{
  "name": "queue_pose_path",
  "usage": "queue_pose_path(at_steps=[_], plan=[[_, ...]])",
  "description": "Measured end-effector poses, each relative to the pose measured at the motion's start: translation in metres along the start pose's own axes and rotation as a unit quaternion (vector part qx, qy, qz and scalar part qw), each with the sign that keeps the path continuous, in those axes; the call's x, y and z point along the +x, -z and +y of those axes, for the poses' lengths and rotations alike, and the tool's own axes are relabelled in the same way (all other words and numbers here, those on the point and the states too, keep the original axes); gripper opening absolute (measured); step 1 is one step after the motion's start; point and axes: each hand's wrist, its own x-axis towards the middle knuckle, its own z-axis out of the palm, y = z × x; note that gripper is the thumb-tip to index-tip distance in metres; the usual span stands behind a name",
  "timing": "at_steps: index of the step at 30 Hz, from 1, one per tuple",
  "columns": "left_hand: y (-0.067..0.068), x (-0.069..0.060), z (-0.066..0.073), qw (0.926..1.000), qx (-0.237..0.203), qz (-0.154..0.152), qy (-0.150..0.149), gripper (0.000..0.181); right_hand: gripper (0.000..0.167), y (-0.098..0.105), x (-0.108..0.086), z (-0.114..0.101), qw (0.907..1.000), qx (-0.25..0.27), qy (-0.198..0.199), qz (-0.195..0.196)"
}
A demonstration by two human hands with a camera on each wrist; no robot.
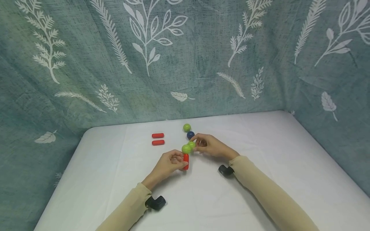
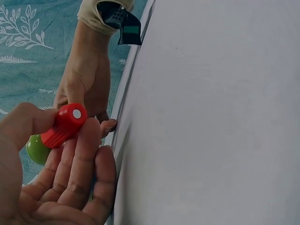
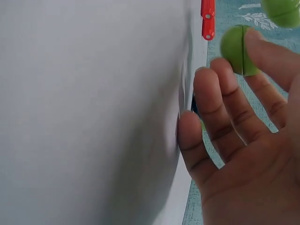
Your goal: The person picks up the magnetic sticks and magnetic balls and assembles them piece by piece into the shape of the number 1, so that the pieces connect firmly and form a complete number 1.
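Observation:
My left hand (image 1: 169,164) pinches a red rod (image 1: 186,161) between thumb and fingers. One flat end of the rod (image 2: 77,113) shows a pale round dot, and a green ball (image 1: 186,149) sits at its other end. With thumb and fingertips, my right hand (image 1: 212,147) holds a second green ball (image 1: 192,144). Around this ball (image 3: 239,49) runs a dark seam. The two green balls overlap in the head view; in the right wrist view they appear apart.
On the white table (image 1: 260,179), two red rods (image 1: 157,135) lie side by side to the left. A blue ball (image 1: 190,134) and another green ball (image 1: 187,127) rest behind the hands. A green leaf-patterned cloth (image 1: 202,80) hangs at the back.

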Motion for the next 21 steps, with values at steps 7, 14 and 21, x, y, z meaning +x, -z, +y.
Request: queue_pose_path(at_steps=[7, 14, 21], plan=[[0.004, 0.005, 0.003, 0.9998, 0.002, 0.021, -0.001, 0.027, 0.034, -0.001, -0.007, -0.005, 0.9988, 0.040, -0.003, -0.030], [0.008, 0.010, 0.005, 0.9994, -0.001, 0.033, -0.007, 0.028, 0.035, -0.005, -0.012, -0.014, 0.9977, 0.051, 0.004, -0.044], [0.013, 0.016, 0.007, 0.9990, -0.028, 0.033, -0.012, 0.028, 0.030, -0.007, -0.015, -0.015, 0.9982, 0.023, -0.001, -0.056]])
